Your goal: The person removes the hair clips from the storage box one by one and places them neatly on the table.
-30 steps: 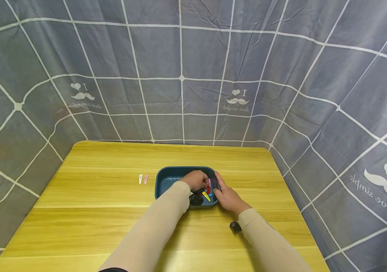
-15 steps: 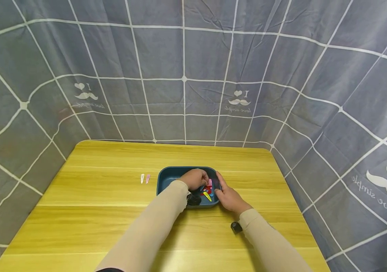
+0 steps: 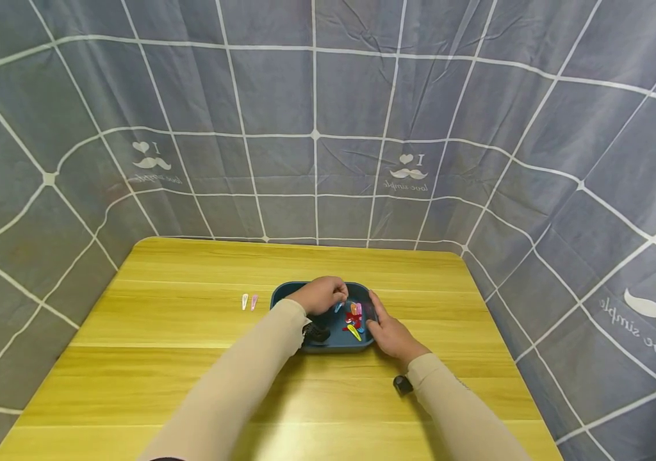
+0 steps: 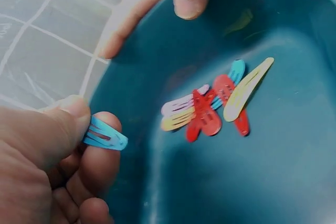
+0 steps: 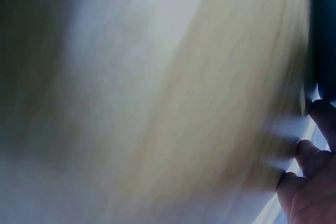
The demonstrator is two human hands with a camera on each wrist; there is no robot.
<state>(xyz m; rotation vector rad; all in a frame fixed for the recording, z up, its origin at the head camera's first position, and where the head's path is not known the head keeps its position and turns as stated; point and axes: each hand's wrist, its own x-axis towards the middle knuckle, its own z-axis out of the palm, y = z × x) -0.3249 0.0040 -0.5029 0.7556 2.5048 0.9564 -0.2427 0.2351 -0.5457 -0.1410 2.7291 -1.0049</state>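
My left hand (image 3: 319,296) is over the left half of a dark teal plastic box (image 3: 335,339). Between thumb and finger it pinches a small blue snap hair clip (image 4: 107,136), seen close in the left wrist view. Several more hair clips lie on the box floor: a yellow one (image 4: 248,92) on top, red ones (image 4: 210,119), a pink one (image 4: 181,104), an orange one (image 4: 177,119) and another blue one (image 4: 238,71). My right hand (image 3: 393,334) holds the box's right wall, thumb over the rim and fingers outside.
Left of the box, a white hair clip (image 3: 244,301) and a pink hair clip (image 3: 254,302) lie side by side on the wooden table (image 3: 178,358). A grey checked curtain (image 3: 339,160) surrounds the table's back and sides. The right wrist view is mostly blurred.
My left hand has lifted away from the pile of clips and moved left and back within the box, with the blue hair clip pinched. The right hand keeps its hold on the wall.
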